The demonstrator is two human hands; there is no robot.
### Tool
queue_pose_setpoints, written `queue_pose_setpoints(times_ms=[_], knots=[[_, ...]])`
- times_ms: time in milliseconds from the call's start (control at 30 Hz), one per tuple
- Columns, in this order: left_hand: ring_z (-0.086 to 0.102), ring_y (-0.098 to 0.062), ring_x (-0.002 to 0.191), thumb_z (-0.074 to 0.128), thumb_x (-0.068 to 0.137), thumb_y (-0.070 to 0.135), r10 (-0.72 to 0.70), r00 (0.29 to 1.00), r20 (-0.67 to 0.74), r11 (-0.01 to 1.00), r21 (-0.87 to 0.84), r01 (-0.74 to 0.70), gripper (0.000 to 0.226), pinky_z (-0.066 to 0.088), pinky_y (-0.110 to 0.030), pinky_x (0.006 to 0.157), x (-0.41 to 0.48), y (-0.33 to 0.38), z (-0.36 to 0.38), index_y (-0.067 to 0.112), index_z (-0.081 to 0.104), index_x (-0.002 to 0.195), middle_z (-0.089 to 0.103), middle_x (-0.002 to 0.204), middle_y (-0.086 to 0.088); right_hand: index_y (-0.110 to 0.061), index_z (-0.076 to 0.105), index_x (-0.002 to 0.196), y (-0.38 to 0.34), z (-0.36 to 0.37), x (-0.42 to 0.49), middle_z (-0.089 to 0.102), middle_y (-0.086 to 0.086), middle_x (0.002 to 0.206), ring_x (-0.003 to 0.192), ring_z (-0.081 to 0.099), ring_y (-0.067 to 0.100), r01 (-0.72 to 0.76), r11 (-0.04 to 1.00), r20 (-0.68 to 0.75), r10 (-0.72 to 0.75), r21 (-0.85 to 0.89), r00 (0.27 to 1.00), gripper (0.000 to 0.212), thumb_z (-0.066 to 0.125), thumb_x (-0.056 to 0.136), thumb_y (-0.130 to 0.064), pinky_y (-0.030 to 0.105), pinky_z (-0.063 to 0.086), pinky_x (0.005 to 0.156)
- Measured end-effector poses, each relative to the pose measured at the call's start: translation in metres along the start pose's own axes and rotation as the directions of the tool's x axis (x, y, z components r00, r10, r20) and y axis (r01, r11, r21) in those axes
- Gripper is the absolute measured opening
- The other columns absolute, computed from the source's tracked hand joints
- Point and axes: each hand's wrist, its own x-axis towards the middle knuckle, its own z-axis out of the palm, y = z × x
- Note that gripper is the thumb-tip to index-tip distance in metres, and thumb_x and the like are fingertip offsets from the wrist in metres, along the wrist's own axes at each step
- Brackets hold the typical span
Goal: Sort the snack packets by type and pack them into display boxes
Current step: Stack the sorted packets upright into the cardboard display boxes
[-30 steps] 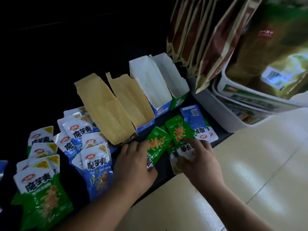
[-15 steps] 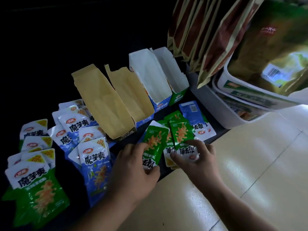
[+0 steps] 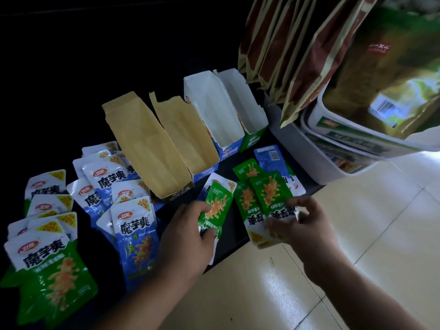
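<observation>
Left hand: fingers and thumb curled round the near end of one green packet, pinching it. A second packet lies under it, only its white top edge showing.

Right hand: fingers curled on the near ends of a fan of green packets, three or so overlapping (exact count unclear), print upside down to me. The fan spreads away from my fingertips.

The two bunches sit just beside each other, with a dark gap between.

Beyond both hands: four display boxes in a row, open tops tilted toward me. The two ahead of my left hand are brown-lined, the two ahead of my right white-lined. No packets inside that I can see.

Left of my left hand: blue packets heaped face up. Farther left, a green pile.

Just past the fan: a single blue packet, barcode side up.

Far right of my right hand: white tubs, stacked, with brown bags above. Pale tiled floor under my right wrist.
</observation>
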Motion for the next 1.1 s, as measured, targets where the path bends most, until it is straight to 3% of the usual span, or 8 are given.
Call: queue_pose_setpoints(times_ms=[133,200,400,600,700,800,933,1100], knots=[[0.074,-0.010,0.079,0.074,0.089,0.001,-0.111,0.994,0.007,0.921,-0.374,0.106,0.054,0.062,-0.030,0.066,0.002,0.022,-0.012,0.037,0.057,0.126,0.075,0.093,0.014,-0.036,0.058,0.096,-0.012,-0.008,-0.006,0.074,0.009,0.096,0.078,0.076,0.035,0.155,0.968,-0.019,-0.162,-0.199,0.987,0.054,0.072,0.080,0.013,0.061,0.062,0.067],[0.076,-0.008,0.081,0.072,0.092,0.000,-0.117,0.993,0.006,0.847,-0.522,0.103,0.046,0.057,-0.020,0.062,0.001,0.035,-0.024,0.030,0.061,0.124,0.079,0.094,0.012,-0.043,0.056,0.098,-0.021,-0.012,-0.008,0.073,0.006,0.092,0.078,0.074,0.034,0.245,0.909,-0.007,-0.263,-0.337,0.965,0.059,0.074,0.078,0.009,0.059,0.061,0.063],[0.077,-0.019,0.092,0.073,0.092,0.006,0.005,0.998,0.064,0.733,-0.679,0.040,0.017,0.060,-0.030,0.078,-0.010,0.067,-0.041,0.016,0.070,0.105,0.080,0.097,0.000,-0.050,0.052,0.105,-0.063,-0.027,-0.027,0.071,-0.006,0.093,0.075,0.072,0.016,0.426,0.762,0.163,-0.399,-0.488,0.902,0.066,0.074,0.077,0.006,0.044,0.063,0.058],[0.071,-0.017,0.091,0.080,0.089,0.021,0.046,0.999,0.030,0.881,-0.472,-0.026,0.018,0.061,-0.034,0.077,-0.013,0.055,-0.036,0.031,0.070,0.100,0.073,0.095,0.004,-0.055,0.045,0.120,-0.085,-0.029,-0.043,0.076,-0.015,0.109,0.095,0.076,0.011,0.517,0.759,0.521,-0.279,-0.395,0.807,0.079,0.073,0.084,0.010,0.038,0.066,0.072],[0.054,-0.005,0.127,0.085,0.080,0.040,0.254,0.966,-0.057,0.960,-0.110,-0.259,0.028,0.052,-0.028,0.094,-0.015,0.043,-0.052,0.035,0.063,0.096,0.052,0.136,0.025,-0.066,0.036,0.113,-0.093,-0.024,-0.039,0.069,-0.020,0.118,0.105,0.069,-0.001,0.589,0.650,0.659,-0.177,-0.480,0.731,0.077,0.078,0.087,-0.007,0.025,0.061,0.085],[0.037,0.007,0.141,0.092,0.071,0.036,0.247,0.954,0.170,0.969,-0.067,-0.239,0.057,0.045,-0.030,0.108,-0.017,0.038,-0.071,0.041,0.057,0.116,0.038,0.148,0.040,-0.053,0.039,0.137,-0.093,-0.006,-0.040,0.062,-0.019,0.128,0.111,0.063,-0.001,0.656,0.525,0.733,-0.086,-0.542,0.674,0.075,0.078,0.087,-0.013,0.024,0.055,0.094],[0.058,0.005,0.124,0.096,0.063,0.044,0.041,0.932,0.360,0.992,-0.129,0.006,0.104,0.053,-0.039,0.106,-0.018,0.016,-0.088,0.064,0.036,0.146,0.061,0.131,0.032,-0.037,0.052,0.127,-0.081,0.018,-0.036,0.075,-0.006,0.119,0.107,0.073,0.014,0.577,0.692,0.742,-0.088,-0.434,0.664,0.067,0.086,0.077,-0.008,0.046,0.061,0.089],[0.072,-0.005,0.107,0.092,0.077,0.017,0.000,0.908,0.418,0.962,-0.249,0.115,0.051,0.061,-0.037,0.094,-0.034,0.002,-0.104,0.032,0.070,0.120,0.077,0.113,0.014,-0.025,0.055,0.119,-0.069,0.050,-0.032,0.079,0.015,0.101,0.094,0.074,0.046,0.334,0.914,0.683,-0.092,-0.230,0.725,0.057,0.078,0.081,0.010,0.070,0.056,0.082]])
